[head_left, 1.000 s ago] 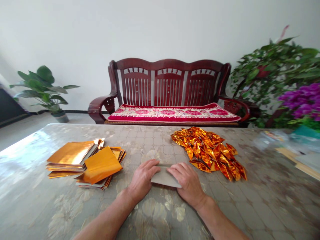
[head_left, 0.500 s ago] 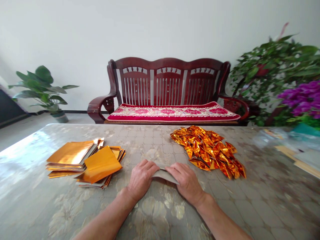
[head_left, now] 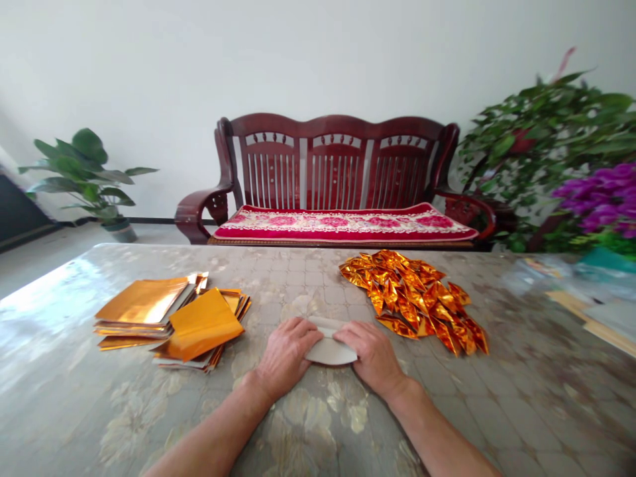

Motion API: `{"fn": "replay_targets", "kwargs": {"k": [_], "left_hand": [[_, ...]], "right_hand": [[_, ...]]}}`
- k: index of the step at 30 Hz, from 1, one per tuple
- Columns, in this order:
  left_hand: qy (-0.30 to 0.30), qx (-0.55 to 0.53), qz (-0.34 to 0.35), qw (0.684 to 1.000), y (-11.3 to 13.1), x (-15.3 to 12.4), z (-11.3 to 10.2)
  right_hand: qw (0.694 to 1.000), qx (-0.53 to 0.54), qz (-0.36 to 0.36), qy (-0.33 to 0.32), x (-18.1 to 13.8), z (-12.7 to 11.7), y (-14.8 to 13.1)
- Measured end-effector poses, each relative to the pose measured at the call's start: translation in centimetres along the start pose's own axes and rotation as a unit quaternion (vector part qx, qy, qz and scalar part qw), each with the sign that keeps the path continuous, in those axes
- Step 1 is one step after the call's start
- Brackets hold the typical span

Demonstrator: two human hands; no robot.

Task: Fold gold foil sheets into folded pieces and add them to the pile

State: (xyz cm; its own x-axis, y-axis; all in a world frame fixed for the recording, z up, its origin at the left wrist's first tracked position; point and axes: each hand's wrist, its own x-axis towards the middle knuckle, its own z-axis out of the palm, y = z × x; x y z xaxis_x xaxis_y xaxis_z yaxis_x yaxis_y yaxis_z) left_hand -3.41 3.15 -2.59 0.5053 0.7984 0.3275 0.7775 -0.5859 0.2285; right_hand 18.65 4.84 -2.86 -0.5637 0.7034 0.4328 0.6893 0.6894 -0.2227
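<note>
Sheet (head_left: pixel 329 349), evidently mid-fold, was pinched between curled fingers of left hand (head_left: pixel 288 354) and right hand (head_left: pixel 373 358); firm creasing was judged needed next.

left hand (head_left: pixel 287 354): palm down, fingers curled inward | right hand (head_left: pixel 373 356): palm down, mirrored, pressing

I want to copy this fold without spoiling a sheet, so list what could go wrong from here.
1. The left hand and right hand pinch the grey sheet at its ends, and it bows between them. Uneven pressure may set a crooked crease.
2. The right hand sits close to the folded gold pile. A sideways sweep could scatter it.
</note>
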Motion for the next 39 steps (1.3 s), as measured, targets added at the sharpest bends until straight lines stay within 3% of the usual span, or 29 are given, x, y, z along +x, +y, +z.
{"fn": "replay_targets", "kwargs": {"k": [9, 15, 22, 28, 34, 39], "left_hand": [[-0.046, 0.070, -0.047, 0.995, 0.3, 0.1, -0.4], [-0.010, 0.003, -0.053, 0.999, 0.3, 0.1, -0.8], [0.022, -0.072, -0.102, 0.992, -0.5, 0.2, -0.5], [0.019, -0.052, -0.152, 0.987, 0.4, 0.2, -0.8], [0.019, -0.043, -0.189, 0.981, 0.9, 0.7, -0.8], [0.018, -0.075, -0.188, 0.979, 0.4, 0.6, -0.5]], "right_hand": [[0.999, 0.029, 0.010, -0.007, -1.3, -1.1, -0.3], [0.999, 0.010, 0.022, -0.049, -1.0, -1.9, -0.5], [0.996, 0.053, 0.077, 0.014, -0.9, -0.8, 0.3], [0.981, 0.079, 0.175, 0.042, -0.9, 0.0, 1.5], [0.987, 0.053, 0.150, 0.027, -0.4, -0.1, 0.9], [0.983, 0.040, 0.176, 0.026, -0.2, -0.1, 0.7]]}}
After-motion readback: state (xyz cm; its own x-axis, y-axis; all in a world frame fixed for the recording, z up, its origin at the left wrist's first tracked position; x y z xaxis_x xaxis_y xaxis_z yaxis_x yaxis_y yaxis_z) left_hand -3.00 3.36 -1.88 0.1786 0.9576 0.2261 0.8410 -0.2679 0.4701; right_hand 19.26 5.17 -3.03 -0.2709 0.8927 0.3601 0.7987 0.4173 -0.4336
